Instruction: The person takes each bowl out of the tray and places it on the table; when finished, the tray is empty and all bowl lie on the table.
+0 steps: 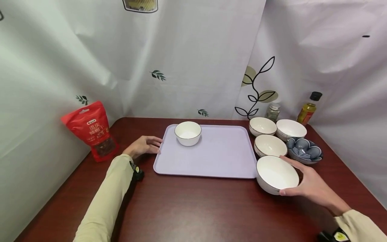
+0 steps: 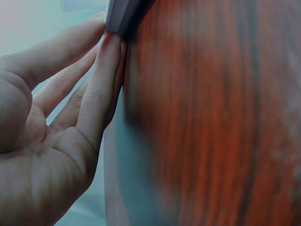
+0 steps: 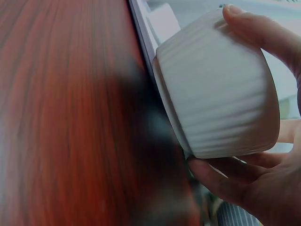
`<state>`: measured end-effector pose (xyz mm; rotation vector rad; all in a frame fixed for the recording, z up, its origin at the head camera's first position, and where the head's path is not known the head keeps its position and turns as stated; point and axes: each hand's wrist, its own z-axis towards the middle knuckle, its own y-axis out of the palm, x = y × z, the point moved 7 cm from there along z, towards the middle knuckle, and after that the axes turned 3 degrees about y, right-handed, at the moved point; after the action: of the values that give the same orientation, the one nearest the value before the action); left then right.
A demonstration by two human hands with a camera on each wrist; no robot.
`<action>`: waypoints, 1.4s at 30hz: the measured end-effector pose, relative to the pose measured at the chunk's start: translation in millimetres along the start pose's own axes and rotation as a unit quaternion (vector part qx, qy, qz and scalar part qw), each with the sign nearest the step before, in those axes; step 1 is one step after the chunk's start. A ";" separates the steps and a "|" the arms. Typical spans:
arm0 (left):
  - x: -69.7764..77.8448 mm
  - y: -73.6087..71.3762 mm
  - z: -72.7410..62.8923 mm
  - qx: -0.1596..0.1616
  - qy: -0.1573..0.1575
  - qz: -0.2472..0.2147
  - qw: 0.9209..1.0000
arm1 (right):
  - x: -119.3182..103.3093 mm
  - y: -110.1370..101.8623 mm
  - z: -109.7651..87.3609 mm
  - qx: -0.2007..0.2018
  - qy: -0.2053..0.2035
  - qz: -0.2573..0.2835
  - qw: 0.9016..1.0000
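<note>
My right hand (image 1: pixel 314 185) grips a white bowl (image 1: pixel 276 173) with a dark rim at the tray's near right corner, thumb and fingers spread across its sides. In the right wrist view the ribbed outer wall of this bowl (image 3: pixel 221 89) and its foot show close over the table. At the left edge of a pale lilac tray (image 1: pixel 220 151), my left hand (image 1: pixel 143 146) touches the rim with fairly straight fingers. The left wrist view shows fingertips (image 2: pixel 110 44) right against the tray's edge (image 2: pixel 121 19). Another white bowl (image 1: pixel 188 133) stands upright on the tray's back left part.
Right of the tray stand white bowls (image 1: pixel 270 145) and a blue petal-patterned bowl (image 1: pixel 304 151). Behind them are a small glass jar (image 1: pixel 273 112) and an oil bottle (image 1: pixel 308 109). A red pouch (image 1: pixel 96 131) leans at the left; a patterned white curtain (image 1: pixel 193 67) surrounds the table (image 1: pixel 196 208).
</note>
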<state>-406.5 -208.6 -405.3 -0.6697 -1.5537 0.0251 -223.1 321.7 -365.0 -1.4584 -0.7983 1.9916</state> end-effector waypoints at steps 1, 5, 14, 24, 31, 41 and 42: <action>-0.2 0.0 -0.1 0.000 0.001 0.001 1.000 | 4.1 -2.8 -2.2 0.003 0.003 -0.006 1.000; 0.2 0.2 0.0 0.002 0.002 -0.001 1.000 | 18.3 -11.4 -8.7 0.007 0.021 -0.031 0.999; 0.0 0.5 0.0 0.001 0.002 -0.001 1.000 | 29.5 -13.5 -12.0 0.003 0.034 -0.045 0.998; -0.3 2.2 0.8 -0.012 0.019 0.000 1.000 | 31.0 -9.8 -10.1 0.002 0.031 -0.039 0.999; 1.3 2.1 0.7 -0.010 0.019 -0.001 1.000 | 32.5 -9.5 -10.3 -0.004 0.025 -0.030 0.999; -0.7 1.3 0.3 -0.007 0.021 -0.001 1.000 | 26.9 -6.5 -10.6 0.007 -0.009 -0.017 1.000; 0.0 1.6 0.1 -0.007 0.023 0.001 1.000 | 26.5 -6.4 -10.3 0.006 -0.009 -0.017 1.000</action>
<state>-406.0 -207.2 -406.0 -0.6789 -1.5108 0.0006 -219.8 346.6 -379.7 -1.4127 -0.8117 1.9841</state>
